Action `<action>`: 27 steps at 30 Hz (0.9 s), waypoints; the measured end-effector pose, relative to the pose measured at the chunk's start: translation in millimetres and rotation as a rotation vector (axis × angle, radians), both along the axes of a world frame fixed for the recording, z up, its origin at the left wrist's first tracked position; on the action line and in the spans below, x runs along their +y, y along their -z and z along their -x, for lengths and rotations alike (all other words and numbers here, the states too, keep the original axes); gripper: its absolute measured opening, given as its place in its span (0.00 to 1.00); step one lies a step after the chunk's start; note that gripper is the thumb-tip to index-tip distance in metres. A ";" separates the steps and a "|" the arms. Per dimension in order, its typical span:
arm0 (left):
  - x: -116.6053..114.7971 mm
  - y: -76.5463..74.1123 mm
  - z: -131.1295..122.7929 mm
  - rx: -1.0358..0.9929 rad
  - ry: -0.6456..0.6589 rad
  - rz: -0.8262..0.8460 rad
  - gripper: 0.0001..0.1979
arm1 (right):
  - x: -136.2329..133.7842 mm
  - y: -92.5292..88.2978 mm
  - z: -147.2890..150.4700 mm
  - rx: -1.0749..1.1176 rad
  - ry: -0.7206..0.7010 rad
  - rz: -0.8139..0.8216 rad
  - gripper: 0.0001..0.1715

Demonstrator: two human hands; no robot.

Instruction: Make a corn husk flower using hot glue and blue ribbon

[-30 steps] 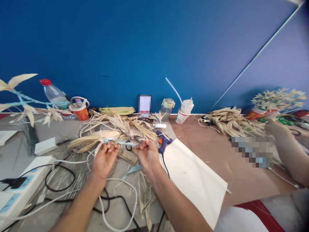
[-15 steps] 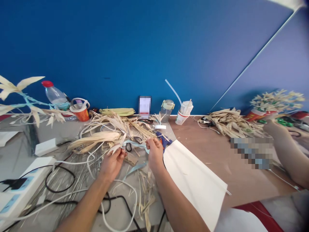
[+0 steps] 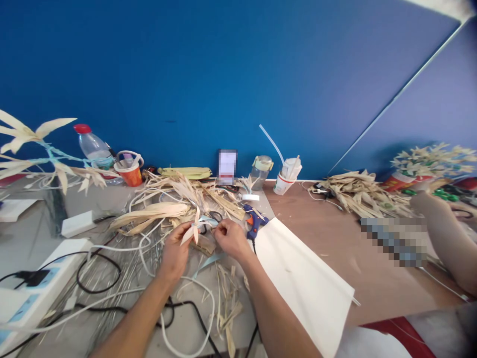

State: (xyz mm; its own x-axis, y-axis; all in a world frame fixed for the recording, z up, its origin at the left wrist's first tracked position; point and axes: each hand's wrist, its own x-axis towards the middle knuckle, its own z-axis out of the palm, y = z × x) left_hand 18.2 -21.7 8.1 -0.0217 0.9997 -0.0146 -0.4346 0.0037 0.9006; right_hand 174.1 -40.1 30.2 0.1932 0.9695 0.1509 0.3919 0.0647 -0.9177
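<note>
My left hand (image 3: pixel 178 248) is closed round the base of a pale corn husk flower (image 3: pixel 194 230), whose pointed petals spread toward me. Fingers pinched, my right hand (image 3: pixel 233 239) grips the end of a light blue strip (image 3: pixel 207 219) that runs across to the flower. Between and behind the hands lie the black loops of a pair of scissors (image 3: pixel 215 216), partly hidden. A blue glue gun (image 3: pixel 255 221) rests just right of my right hand. Another light blue strip (image 3: pixel 206 263) lies on the table below the hands.
Dried corn husks (image 3: pixel 149 215) heap behind my hands. A white power strip (image 3: pixel 48 278) and tangled cables occupy the left. To the right lies a white sheet (image 3: pixel 301 283). A red-capped bottle (image 3: pixel 91 146) and paper cups (image 3: pixel 283 185) line the wall. Another person's arm (image 3: pixel 439 233) reaches in at far right.
My right hand has come left, close to my left hand, and the strip between them is shorter. The flower now faces me more openly. The whole view has shifted slightly.
</note>
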 end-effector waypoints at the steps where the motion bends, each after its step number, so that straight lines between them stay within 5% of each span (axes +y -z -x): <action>1: 0.3 1.7 0.5 0.028 -0.003 -0.014 0.11 | -0.2 0.2 0.4 0.000 -0.001 0.000 0.09; 7: 0.7 3.8 0.4 0.068 -0.005 -0.035 0.10 | 2.4 1.4 -1.1 0.065 -0.004 0.038 0.10; 18: -0.3 -2.1 -0.7 0.052 0.008 0.015 0.11 | -6.7 -12.7 14.0 0.568 -0.271 0.111 0.07; 27: -1.2 -5.5 -0.7 0.095 -0.004 0.028 0.12 | -4.3 -8.9 14.9 0.671 -0.235 0.135 0.08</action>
State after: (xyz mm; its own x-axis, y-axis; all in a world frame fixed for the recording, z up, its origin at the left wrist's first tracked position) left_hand 18.9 -22.9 13.6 -0.0286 0.9988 -0.0403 -0.3476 0.0278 0.9372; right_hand 159.2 -44.4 39.1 -0.0137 0.9986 -0.0508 -0.2688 -0.0526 -0.9618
